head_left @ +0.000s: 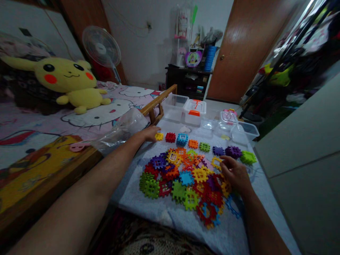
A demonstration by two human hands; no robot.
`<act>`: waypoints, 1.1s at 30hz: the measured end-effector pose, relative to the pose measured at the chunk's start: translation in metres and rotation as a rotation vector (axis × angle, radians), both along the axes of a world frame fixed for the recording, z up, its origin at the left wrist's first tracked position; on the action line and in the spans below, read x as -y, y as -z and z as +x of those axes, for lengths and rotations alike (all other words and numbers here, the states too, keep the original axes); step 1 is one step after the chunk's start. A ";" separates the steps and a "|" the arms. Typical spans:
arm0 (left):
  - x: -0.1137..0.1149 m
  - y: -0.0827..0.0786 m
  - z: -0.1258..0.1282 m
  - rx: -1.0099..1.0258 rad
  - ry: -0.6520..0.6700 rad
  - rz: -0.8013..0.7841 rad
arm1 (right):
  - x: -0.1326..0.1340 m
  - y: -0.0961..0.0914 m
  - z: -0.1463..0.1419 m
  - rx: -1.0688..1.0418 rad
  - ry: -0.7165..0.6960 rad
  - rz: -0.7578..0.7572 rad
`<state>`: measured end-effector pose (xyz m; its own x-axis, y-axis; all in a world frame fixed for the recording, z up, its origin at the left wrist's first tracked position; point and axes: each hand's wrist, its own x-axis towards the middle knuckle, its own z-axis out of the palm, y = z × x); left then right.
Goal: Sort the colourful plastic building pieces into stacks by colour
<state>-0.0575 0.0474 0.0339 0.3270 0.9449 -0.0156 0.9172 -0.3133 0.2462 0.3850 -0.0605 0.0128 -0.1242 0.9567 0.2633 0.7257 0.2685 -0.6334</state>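
While a person's bare arms stretch forward, the dim bedroom around them takes in a bed (34,122) under a Hello Kitty sheet, a brown wooden door (247,49), a dark cabinet (186,79) against the far wall, and a white stand fan (101,46). A large Pikachu plush (63,76) lies on the bed, beyond a wooden bed rail (156,104).

In front of the person, a pale blue-grey cloth (148,187) covers the low surface. Clear plastic boxes line its far end, among them one with an orange clasp (194,111) and another to the right (244,132). A crumpled clear plastic bag (124,129) sits at the cloth's left edge.

On the cloth, a heaped pile of colourful interlocking plastic squares (186,180) fills the middle. Above it runs a single row of separate squares in yellow, red, blue, orange, green and purple, ending in a bright green one (248,157).

The left hand (151,134) is open and nearly flat, its fingertips just beside a small yellow square (159,136) at the row's left end; I cannot tell whether they touch it. The right hand (235,173) is curved over the pile's upper right edge, its fingers lightly bent. I cannot tell whether they pinch anything.
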 end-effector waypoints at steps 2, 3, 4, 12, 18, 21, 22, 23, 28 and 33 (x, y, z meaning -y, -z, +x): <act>0.007 -0.003 0.001 -0.056 0.018 0.032 | 0.000 0.000 0.000 -0.004 -0.003 0.002; 0.012 -0.006 0.004 -0.080 0.024 0.050 | 0.000 0.000 0.000 -0.005 -0.002 0.001; 0.019 -0.011 0.008 -0.082 0.032 0.078 | 0.000 0.000 0.000 -0.004 -0.003 0.000; 0.085 -0.037 0.070 0.038 0.292 -0.081 | -0.001 0.003 0.000 0.016 -0.008 -0.001; 0.088 -0.022 0.088 0.040 0.226 -0.123 | -0.001 0.002 0.000 0.009 -0.006 0.008; 0.085 -0.016 0.090 0.081 0.190 -0.154 | -0.001 0.003 0.001 0.016 -0.010 0.014; 0.084 -0.016 0.090 0.091 0.180 -0.163 | -0.001 0.003 0.001 0.019 -0.012 0.013; 0.083 -0.016 0.089 0.102 0.173 -0.166 | -0.001 0.003 0.001 0.021 -0.012 0.012; 0.081 -0.025 0.089 0.228 0.179 -0.137 | -0.001 0.002 0.000 0.019 -0.002 0.005; 0.080 -0.033 0.092 0.235 0.138 0.044 | 0.000 -0.001 -0.001 0.006 -0.004 0.001</act>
